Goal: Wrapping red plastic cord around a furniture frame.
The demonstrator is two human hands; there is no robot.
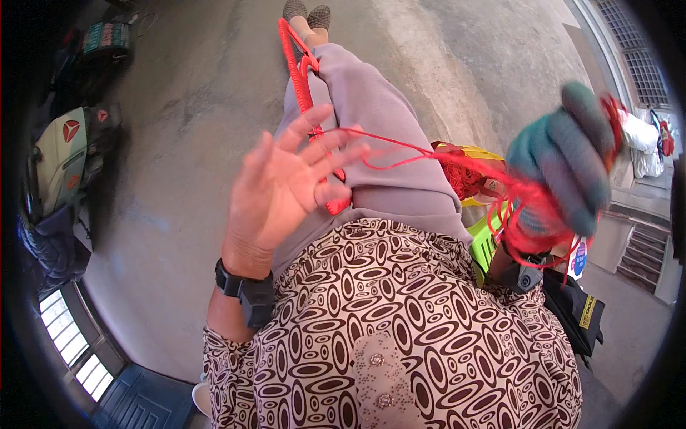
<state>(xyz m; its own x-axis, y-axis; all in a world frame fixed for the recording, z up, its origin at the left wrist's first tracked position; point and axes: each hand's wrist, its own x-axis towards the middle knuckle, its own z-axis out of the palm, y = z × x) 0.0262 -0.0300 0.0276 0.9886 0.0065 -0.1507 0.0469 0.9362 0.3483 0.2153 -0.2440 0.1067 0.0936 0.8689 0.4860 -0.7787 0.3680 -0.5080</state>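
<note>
My left hand (296, 175) is bare, palm up, with fingers spread and slightly blurred above my lap. A thin red cord (396, 143) passes at its fingertips; whether they touch it I cannot tell. Its left end meets a long, narrow red piece with a ribbed surface (300, 86), which lies along my legs from the shins to the lap. On the right, my right hand (564, 161), in a grey-green glove, is closed around a loose bunch of red cord (532, 204). Loops of it hang below the fist.
Beside my right thigh are a yellow-edged bag with red cord (468, 171) and a lime-green plastic basket (486, 239). A black bag (575, 307) lies at my right side. Parked vehicles (64, 150) stand at the left. White sacks (643, 143) are at the far right.
</note>
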